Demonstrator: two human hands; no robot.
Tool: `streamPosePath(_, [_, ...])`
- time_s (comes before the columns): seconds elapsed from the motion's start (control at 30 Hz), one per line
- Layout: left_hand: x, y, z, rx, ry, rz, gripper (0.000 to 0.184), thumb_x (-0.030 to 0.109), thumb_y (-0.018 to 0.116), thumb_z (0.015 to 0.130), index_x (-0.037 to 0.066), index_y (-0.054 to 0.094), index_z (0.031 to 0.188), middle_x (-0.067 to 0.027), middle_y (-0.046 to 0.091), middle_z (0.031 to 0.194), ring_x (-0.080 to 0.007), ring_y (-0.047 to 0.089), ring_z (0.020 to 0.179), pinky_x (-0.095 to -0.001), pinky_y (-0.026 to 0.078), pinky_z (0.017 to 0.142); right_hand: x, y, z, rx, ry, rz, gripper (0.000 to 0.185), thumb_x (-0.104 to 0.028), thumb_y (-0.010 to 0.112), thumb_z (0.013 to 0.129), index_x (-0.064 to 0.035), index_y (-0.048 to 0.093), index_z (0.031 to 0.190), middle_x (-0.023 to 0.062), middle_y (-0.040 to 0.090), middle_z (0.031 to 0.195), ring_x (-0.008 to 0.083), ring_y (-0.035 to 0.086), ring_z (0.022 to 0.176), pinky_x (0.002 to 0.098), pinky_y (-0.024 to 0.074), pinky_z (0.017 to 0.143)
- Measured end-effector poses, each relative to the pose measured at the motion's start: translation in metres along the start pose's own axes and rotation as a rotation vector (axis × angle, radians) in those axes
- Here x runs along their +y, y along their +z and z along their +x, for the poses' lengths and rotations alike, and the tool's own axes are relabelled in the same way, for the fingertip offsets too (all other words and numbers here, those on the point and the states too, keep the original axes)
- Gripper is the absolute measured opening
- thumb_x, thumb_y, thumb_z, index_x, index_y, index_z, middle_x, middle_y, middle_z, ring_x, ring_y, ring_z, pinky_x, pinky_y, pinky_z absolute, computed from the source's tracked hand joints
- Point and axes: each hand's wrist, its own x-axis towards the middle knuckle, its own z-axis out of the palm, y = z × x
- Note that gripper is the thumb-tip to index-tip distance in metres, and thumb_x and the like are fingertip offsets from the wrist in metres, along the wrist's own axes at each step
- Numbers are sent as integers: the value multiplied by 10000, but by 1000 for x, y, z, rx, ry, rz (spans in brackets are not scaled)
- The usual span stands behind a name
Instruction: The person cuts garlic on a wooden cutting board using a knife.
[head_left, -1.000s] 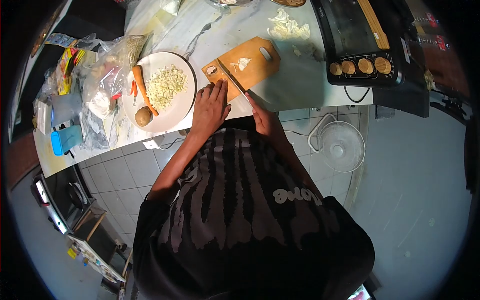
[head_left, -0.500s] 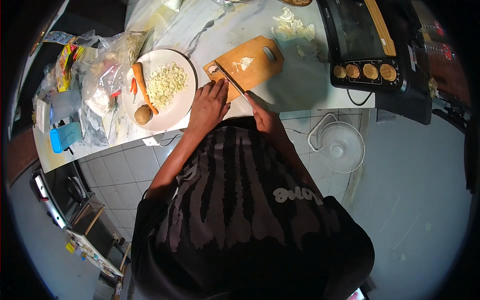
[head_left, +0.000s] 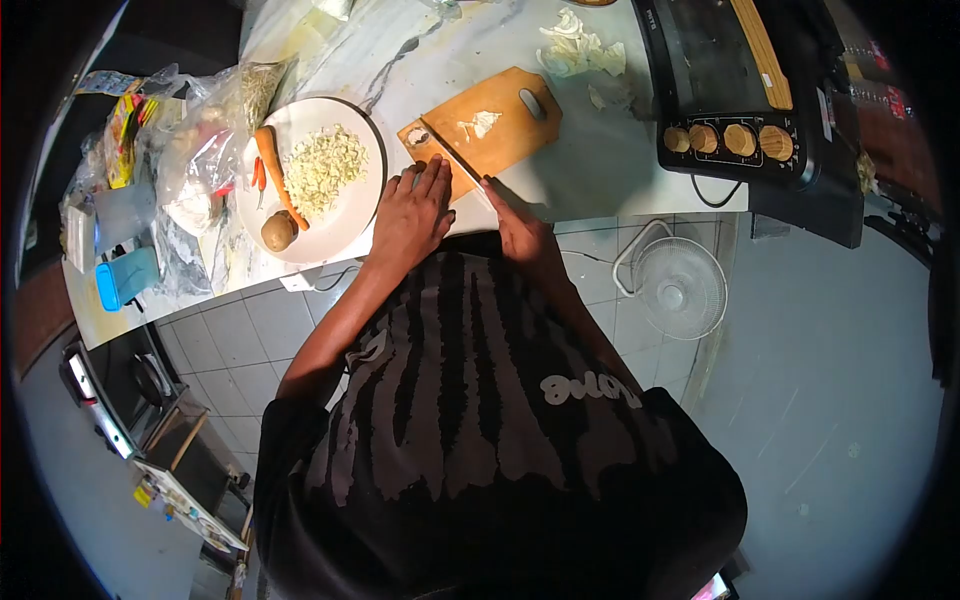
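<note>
My right hand (head_left: 521, 232) is closed round the handle of a knife (head_left: 455, 157), whose blade lies slantwise over the wooden cutting board (head_left: 500, 95). At the board's lower left edge rests my left hand (head_left: 411, 212), its fingers close together near the blade; whatever is beneath the fingertips is hidden. Small white pieces (head_left: 481, 123) lie on the board to the right of the blade. To the left, a white plate (head_left: 335, 245) bears chopped pale vegetable (head_left: 322, 172), a carrot (head_left: 275, 175), small red chillies (head_left: 259, 174) and a round brown potato (head_left: 279, 232).
Plastic bags (head_left: 203, 150) and a blue container (head_left: 127, 278) stand at the left of the counter. Pale leaves (head_left: 583, 50) lie beyond the board. A black oven (head_left: 735, 90) is at the right, and a fan (head_left: 678, 288) stands on the floor.
The view has shifted slightly. Both hands keep nearly the same places at the board, with the knife still in my right hand; the white pieces remain on the board.
</note>
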Motion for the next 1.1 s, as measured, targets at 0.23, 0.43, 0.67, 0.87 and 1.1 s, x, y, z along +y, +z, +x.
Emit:
streamPosePath(0.23, [4, -10, 7, -40, -50, -83, 639, 326, 740, 866, -34, 563, 1364, -153, 557, 1460, -334, 550, 1211, -416, 451, 1039, -5, -5, 3, -53, 51, 95, 550, -4, 497, 953, -175, 539, 1474, 256, 687, 1140, 419, 675, 1050, 446, 547, 915])
streamPosePath(0.43, [-3, -14, 10, -88, -58, -171, 466, 314, 733, 873, 29, 646, 1232, -144, 579, 1442, -357, 554, 1219, -438, 471, 1031, -2, -3, 2, -163, 139, 65, 569, -14, 507, 949, -202, 527, 1486, 260, 689, 1080, 399, 694, 915, 466, 555, 805])
streamPosePath(0.67, [0, -5, 11, 167, -17, -185, 313, 209, 782, 814, 30, 655, 1037, -150, 703, 1193, -346, 617, 1097, -437, 503, 916, -10, -11, 8, -142, 181, -24, 559, -42, 499, 967, -213, 510, 1499, 251, 668, 925, 403, 680, 778, 436, 540, 714])
streamPosePath(0.87, [-16, 1, 27, 298, -264, -549, 137, 58, 714, 850, 52, 620, 949, -129, 668, 900, -341, 638, 902, -434, 522, 785, -13, -31, 17, -284, 442, 71, 527, -111, 470, 1011, -261, 483, 1516, 230, 664, 867, 391, 678, 744, 433, 525, 685])
streamPosePath(1.1, [-24, 4, 48, 293, -267, -630, 138, 12, 695, 840, 33, 613, 948, -151, 661, 905, -356, 646, 901, -432, 516, 782, -4, -47, 5, -273, 436, 47, 509, -184, 442, 1041, -329, 451, 1528, 227, 697, 948, 409, 681, 776, 481, 531, 699])
